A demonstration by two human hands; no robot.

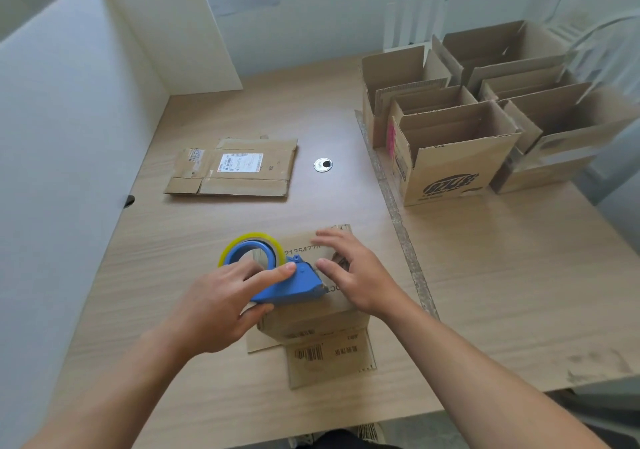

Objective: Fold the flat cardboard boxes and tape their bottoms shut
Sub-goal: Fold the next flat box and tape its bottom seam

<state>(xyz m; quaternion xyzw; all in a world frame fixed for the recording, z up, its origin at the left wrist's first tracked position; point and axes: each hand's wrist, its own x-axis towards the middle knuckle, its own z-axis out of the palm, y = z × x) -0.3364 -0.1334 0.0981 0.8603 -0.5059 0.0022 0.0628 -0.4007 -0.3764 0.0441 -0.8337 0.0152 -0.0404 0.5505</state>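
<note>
Nearest the front edge of the wooden table [502, 292], a cardboard box [311, 320] is stood bottom-up, and its barcode flap [329, 355] is splayed flat toward the person. A blue tape dispenser [291, 286], loaded with a yellowish tape roll [252, 240], is laid across the upturned bottom and is gripped by the left hand [214, 306]: the thumb is curled beneath the body and the forefinger is stretched along its top. The right hand [349, 272] is rested just beside the dispenser's nose, with fingers straight and spread on the cardboard and nothing grasped. The bottom seam is hidden by the dispenser and both hands, so it cannot be told whether tape is laid. Farther off, a flat cardboard box [235, 168] with a white label is seen lying, with a round metal grommet [322, 165] to its right. At the far right, a cluster of open folded boxes [450, 143] is stood. The left side is bounded by a white partition [69, 102].
</note>
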